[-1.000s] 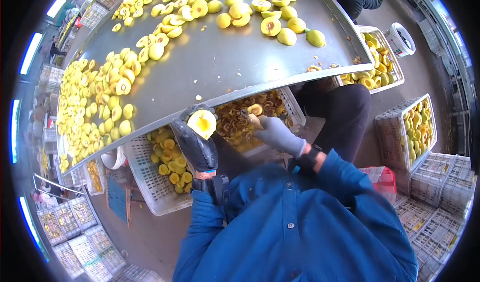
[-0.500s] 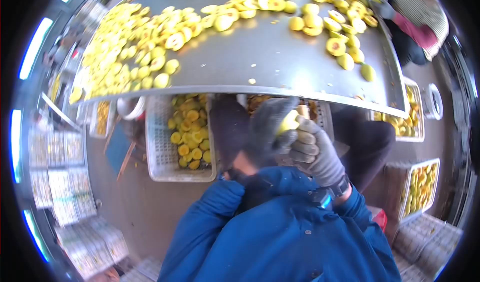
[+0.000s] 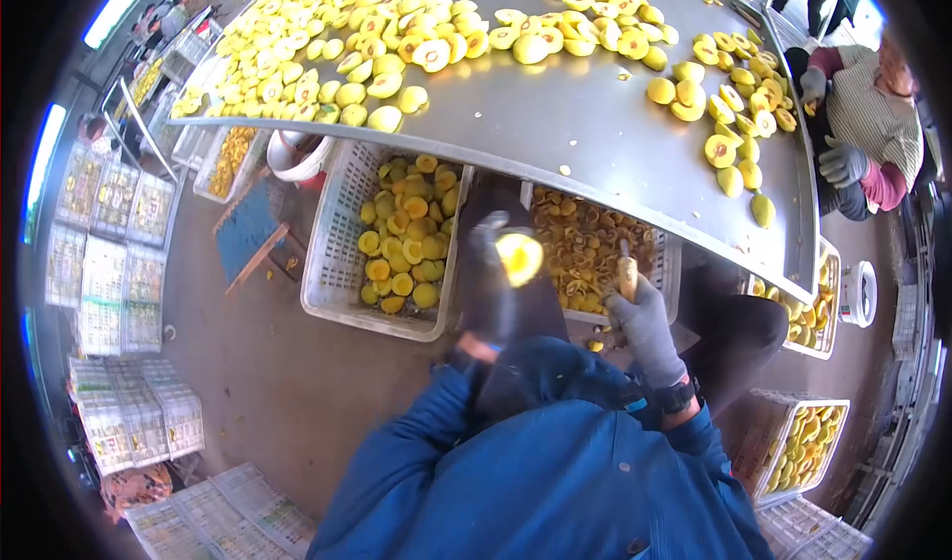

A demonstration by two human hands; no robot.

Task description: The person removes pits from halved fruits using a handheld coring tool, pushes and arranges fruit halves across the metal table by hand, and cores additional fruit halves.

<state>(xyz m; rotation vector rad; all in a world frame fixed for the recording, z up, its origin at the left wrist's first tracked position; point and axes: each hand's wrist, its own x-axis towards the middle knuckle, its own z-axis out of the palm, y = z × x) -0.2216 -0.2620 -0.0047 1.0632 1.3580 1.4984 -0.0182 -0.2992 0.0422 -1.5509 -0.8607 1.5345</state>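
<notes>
Relation of the two gloved hands, a fruit half and a wooden-handled tool, viewed from the head. The left hand (image 3: 493, 282), in a dark glove and blurred, holds a yellow fruit half (image 3: 521, 258) at its right side; the exact closure of its separate fingers cannot be told. The pale, bright face of the half is turned up toward the viewer, its outline nearly round, so that no clear long axis shows. The right hand (image 3: 647, 332), in a grey glove, is wrapped around the handle of the tool (image 3: 628, 278), its fingers narrowed on the wood. The long axis of the tool runs near to far, with its slim metal end pointing to the far side, leaning slightly left. The fruit half lies to the left of this metal end and roughly level with it, the two well apart; the left hand is the nearer to the fruit.

Surroundings: a crate of cut pieces (image 3: 666, 284) stands below and between the hands; a crate of yellow halves (image 3: 372, 326) stands to the left. On the far side, a metal table (image 3: 555, 133) bears many halves. At far right, another person's gloved hand (image 3: 843, 163) is well apart.
</notes>
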